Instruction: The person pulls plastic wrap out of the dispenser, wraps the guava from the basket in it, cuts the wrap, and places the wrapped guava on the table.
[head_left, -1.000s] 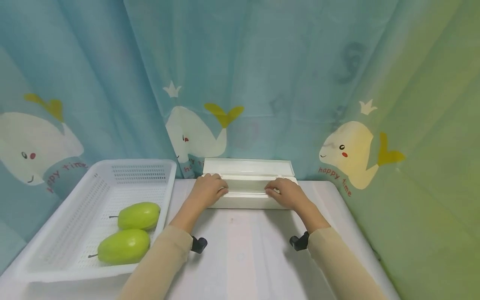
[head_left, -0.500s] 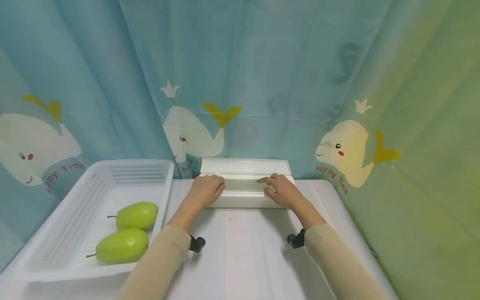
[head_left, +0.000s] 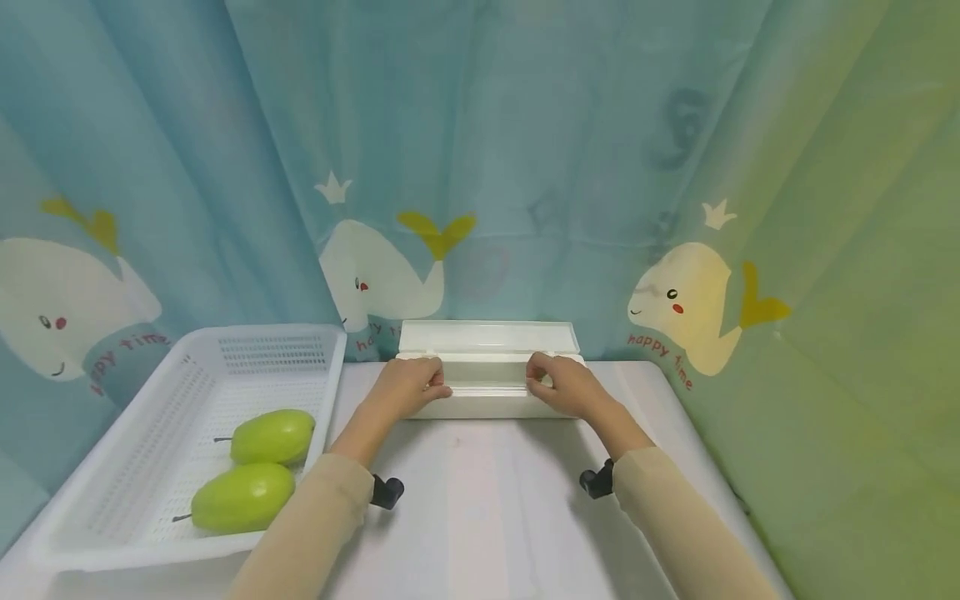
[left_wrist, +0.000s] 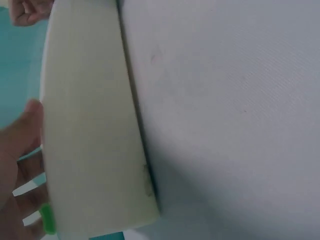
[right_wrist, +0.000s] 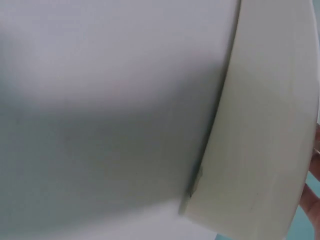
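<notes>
A long white box [head_left: 480,407] sits at the table's back edge, its lid [head_left: 487,337] raised at the rear. My left hand [head_left: 405,385] is over the box's left end, thumb extended along the front rim; in the left wrist view the fingers [left_wrist: 30,202] lie spread at the box's far side. A small green piece [left_wrist: 48,218], its kind unclear, shows by them. My right hand [head_left: 566,385] is over the right end with thumb and index bent toward each other. Whether they pinch anything is too small to tell. The right wrist view shows only its fingertips [right_wrist: 311,202] behind the box.
A white plastic basket [head_left: 202,392] stands on the left side of the table. Two green papaya-like fruits, one at the back [head_left: 272,437] and one in front [head_left: 242,497], lie in it. A blue-green curtain [head_left: 510,167] hangs behind the box and along the right.
My left thumb has moved down from the index finger toward the front rim. My right index finger, stretched out half a second ago, has bent back toward the thumb. The box stays put.
</notes>
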